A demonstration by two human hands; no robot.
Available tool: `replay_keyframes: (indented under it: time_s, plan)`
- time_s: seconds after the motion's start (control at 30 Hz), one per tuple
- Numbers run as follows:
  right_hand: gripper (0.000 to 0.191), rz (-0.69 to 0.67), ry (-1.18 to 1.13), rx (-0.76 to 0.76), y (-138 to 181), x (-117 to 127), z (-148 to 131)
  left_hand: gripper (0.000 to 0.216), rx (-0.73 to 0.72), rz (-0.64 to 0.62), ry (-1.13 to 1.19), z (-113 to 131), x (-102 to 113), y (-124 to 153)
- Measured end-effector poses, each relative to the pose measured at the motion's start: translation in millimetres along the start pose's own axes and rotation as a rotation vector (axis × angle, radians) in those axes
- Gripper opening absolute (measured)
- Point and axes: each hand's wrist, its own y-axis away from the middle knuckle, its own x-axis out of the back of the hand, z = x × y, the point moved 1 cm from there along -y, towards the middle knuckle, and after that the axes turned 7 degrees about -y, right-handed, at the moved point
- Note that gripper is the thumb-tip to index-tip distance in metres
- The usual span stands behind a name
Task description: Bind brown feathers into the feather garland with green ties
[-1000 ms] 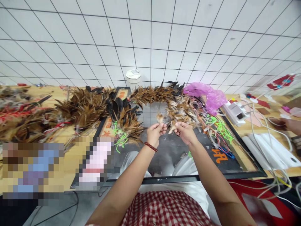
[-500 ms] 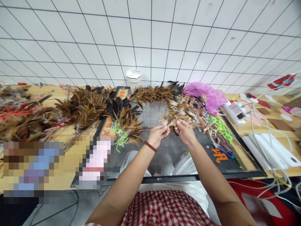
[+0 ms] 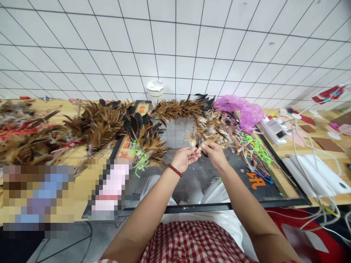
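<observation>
Over the dark glass panel (image 3: 181, 182), my two hands are close together. My left hand (image 3: 185, 159), with a dark red bead bracelet on its wrist, pinches pale feathers (image 3: 191, 140) between thumb and index finger, its other fingers loosely curled. Thumb and fingers of my right hand (image 3: 216, 156) are closed on a tan feather (image 3: 208, 142), its tip near my left fingertips. How many feathers each hand grips is hard to make out. Just behind lies a loose pile of brown and whitish feathers (image 3: 216, 126).
A brown feather garland (image 3: 178, 109) lies behind the panel's middle. To the left are feather bunches (image 3: 95, 124) and green string (image 3: 140, 160). Rightward are a pink plastic bag (image 3: 241, 111), more green string (image 3: 257, 148), a white charger (image 3: 274, 129) and white devices with cables (image 3: 315, 175).
My right hand has shifted slightly left and lower, closer to my left hand. The fingers of my left hand have loosened and extended a little. The surroundings look the same.
</observation>
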Motion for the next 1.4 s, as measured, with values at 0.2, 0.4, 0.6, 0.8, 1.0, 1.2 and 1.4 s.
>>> replay_keyframes:
  time_s: [0.2,0.4,0.6,0.8,1.0,1.2,1.4]
  plan:
    - [0.019,-0.028,0.118,0.099,-1,0,7,0.012,-0.013,-0.037,-0.110,-3,-3,3]
    - [0.019,0.019,0.220,0.243,-2,3,1,0.016,-0.055,-0.039,-0.175,-6,-4,3]
    - [0.024,0.149,0.617,0.351,-10,28,-4,0.015,-0.163,0.138,0.018,-1,-2,-1]
    - [0.034,0.126,0.977,0.427,-10,22,4,0.012,-0.214,0.218,0.091,-1,0,-5]
    - [0.015,0.071,0.904,0.488,-12,20,-2,0.013,-0.226,0.219,0.086,0,-1,-4]
    - [0.010,-0.050,0.761,0.570,2,10,-13,0.011,-0.209,0.217,0.059,1,-1,-3]
    - [0.016,-0.298,0.867,0.641,6,3,-15,0.016,-0.193,0.173,-0.039,-2,-2,-2]
